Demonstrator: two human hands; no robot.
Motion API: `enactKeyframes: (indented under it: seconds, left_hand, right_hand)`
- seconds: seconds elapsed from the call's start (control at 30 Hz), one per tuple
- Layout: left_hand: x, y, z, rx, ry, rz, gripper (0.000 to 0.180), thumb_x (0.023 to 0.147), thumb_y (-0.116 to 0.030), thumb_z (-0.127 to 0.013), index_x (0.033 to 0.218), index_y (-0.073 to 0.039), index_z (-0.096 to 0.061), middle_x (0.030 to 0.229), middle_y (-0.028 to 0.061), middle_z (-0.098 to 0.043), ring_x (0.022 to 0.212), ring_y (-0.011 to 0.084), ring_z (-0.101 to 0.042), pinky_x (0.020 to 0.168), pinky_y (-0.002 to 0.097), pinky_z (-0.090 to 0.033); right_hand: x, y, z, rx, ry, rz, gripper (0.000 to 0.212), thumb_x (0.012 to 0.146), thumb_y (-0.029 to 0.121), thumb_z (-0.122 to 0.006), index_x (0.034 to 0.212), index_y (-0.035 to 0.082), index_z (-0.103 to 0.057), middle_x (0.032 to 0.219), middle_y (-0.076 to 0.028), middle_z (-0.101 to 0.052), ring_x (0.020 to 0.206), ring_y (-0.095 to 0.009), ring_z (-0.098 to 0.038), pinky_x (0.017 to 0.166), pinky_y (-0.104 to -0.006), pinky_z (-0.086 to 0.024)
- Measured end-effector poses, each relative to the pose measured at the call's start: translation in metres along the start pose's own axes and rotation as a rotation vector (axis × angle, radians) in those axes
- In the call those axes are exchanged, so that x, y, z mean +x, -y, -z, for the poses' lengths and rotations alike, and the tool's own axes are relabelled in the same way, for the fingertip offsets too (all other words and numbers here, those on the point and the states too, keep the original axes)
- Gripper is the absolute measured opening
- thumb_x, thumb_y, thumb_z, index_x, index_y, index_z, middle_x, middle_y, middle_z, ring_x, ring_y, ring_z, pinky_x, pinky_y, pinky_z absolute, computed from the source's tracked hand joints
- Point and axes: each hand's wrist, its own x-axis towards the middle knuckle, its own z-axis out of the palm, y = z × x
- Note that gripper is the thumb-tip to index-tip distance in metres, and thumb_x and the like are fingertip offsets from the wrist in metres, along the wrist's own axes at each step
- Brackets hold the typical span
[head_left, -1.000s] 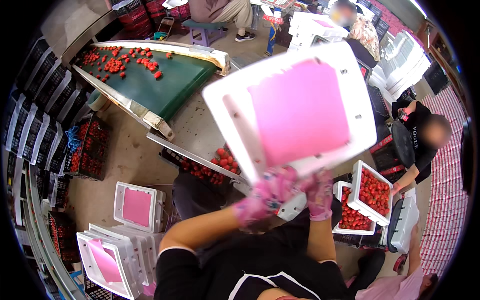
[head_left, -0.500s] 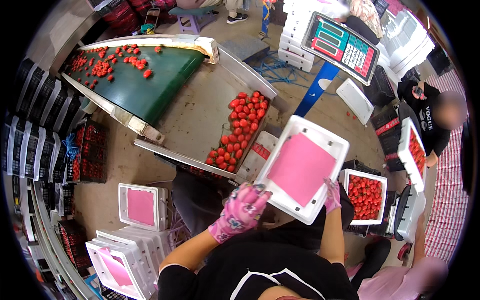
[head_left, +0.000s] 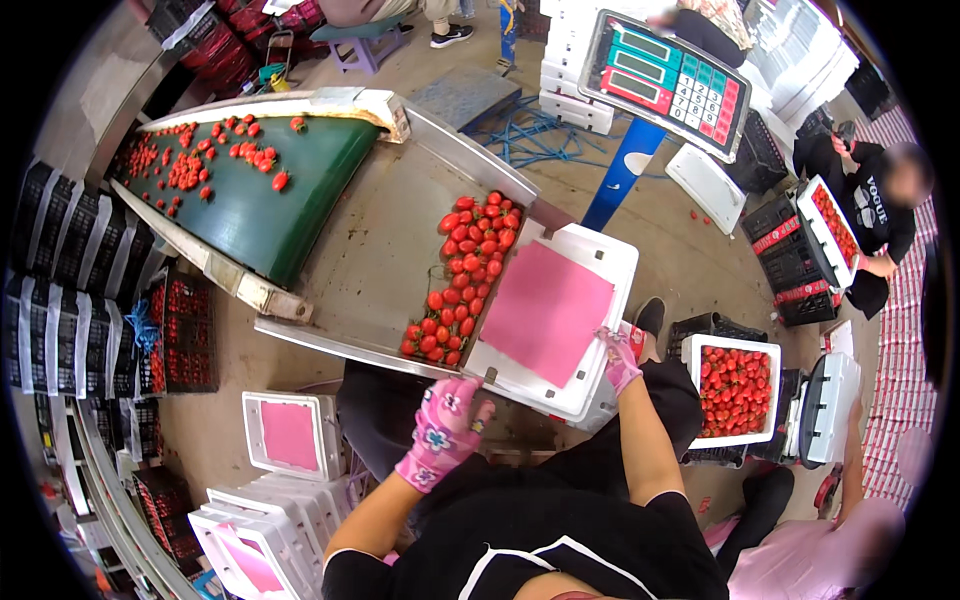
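A white foam box (head_left: 610, 262) with a pink paper sheet (head_left: 547, 312) in its bottom lies tilted against the right end of the metal sorting tray (head_left: 345, 220). My right hand (head_left: 622, 362), in a pink glove, grips its right rim. Just in front of the tray's near edge, my left hand (head_left: 445, 428) is off the box. Its flowered pink glove holds nothing, and the thumb stands away from the fingers. Small red tomatoes (head_left: 463, 268) are heaped in the tray along the box's left side.
A green conveyor belt (head_left: 320, 200) carries scattered tomatoes at left. Stacked foam boxes (head_left: 290, 520) stand at lower left. A tomato-filled box (head_left: 775, 400) sits at right. The scale display (head_left: 665, 85) rises on a blue post. One co-worker (head_left: 880, 210) holds a filled box; another (head_left: 810, 550) is lower right.
The foam box has moved left and away from me, down against the tray's end. My left hand has come off its near edge; my right hand has travelled with it.
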Motion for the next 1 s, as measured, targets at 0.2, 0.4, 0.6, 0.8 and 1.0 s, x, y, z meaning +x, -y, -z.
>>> enactKeyframes:
  seconds: [0.2, 0.4, 0.6, 0.8, 1.0]
  left_hand:
    - [0.003, -0.01, -0.027, 0.063, 0.099, -0.036, 0.018, 0.075, -0.017, -0.068, 0.087, -0.008, -0.059, 0.081, 0.0096, -0.056, 0.079, 0.0306, -0.055, 0.069, 0.0424, -0.044]
    - [0.003, -0.02, -0.046, 0.027, 0.367, -0.231, 0.016, 0.075, -0.015, -0.062, 0.09, -0.01, -0.057, 0.081, 0.0069, -0.056, 0.08, 0.0277, -0.056, 0.069, 0.0413, -0.045]
    - [-0.018, -0.012, -0.093, 0.204, 0.528, -0.259, 0.023, 0.076, -0.015, -0.06, 0.099, -0.01, -0.058, 0.092, 0.0081, -0.056, 0.085, 0.0256, -0.057, 0.075, 0.0409, -0.046]
    - [-0.042, 0.004, -0.124, 0.492, 0.539, -0.175, 0.03, 0.073, -0.014, -0.061, 0.102, -0.006, -0.056, 0.1, 0.0115, -0.055, 0.096, 0.0298, -0.055, 0.08, 0.041, -0.046]
    - [-0.014, -0.012, -0.082, 0.204, 0.554, -0.241, 0.034, 0.068, -0.014, -0.063, 0.101, -0.006, -0.056, 0.101, 0.012, -0.054, 0.097, 0.0316, -0.053, 0.081, 0.0425, -0.045]
  right_hand:
    - [-0.005, 0.006, -0.003, 0.198, 0.024, -0.123, 0.031, 0.081, -0.005, -0.063, 0.105, 0.006, -0.048, 0.083, -0.005, -0.059, 0.076, -0.017, -0.062, 0.068, -0.0292, -0.052]
    - [-0.01, 0.005, -0.012, 0.197, -0.002, -0.113, 0.036, 0.08, -0.008, -0.063, 0.109, 0.007, -0.048, 0.082, -0.004, -0.058, 0.076, -0.016, -0.061, 0.067, -0.0287, -0.053]
    - [-0.004, -0.004, -0.009, 0.236, 0.029, -0.034, 0.041, 0.079, -0.009, -0.063, 0.113, 0.007, -0.046, 0.082, -0.004, -0.057, 0.075, -0.016, -0.06, 0.065, -0.0279, -0.052]
    - [-0.004, -0.01, -0.014, 0.219, 0.02, -0.037, 0.041, 0.079, -0.009, -0.061, 0.113, 0.008, -0.046, 0.079, -0.004, -0.056, 0.073, -0.015, -0.06, 0.063, -0.0269, -0.051]
    - [-0.012, -0.001, -0.018, 0.224, -0.022, -0.078, 0.038, 0.079, -0.008, -0.061, 0.111, 0.008, -0.047, 0.078, -0.003, -0.056, 0.071, -0.014, -0.059, 0.062, -0.0265, -0.05]
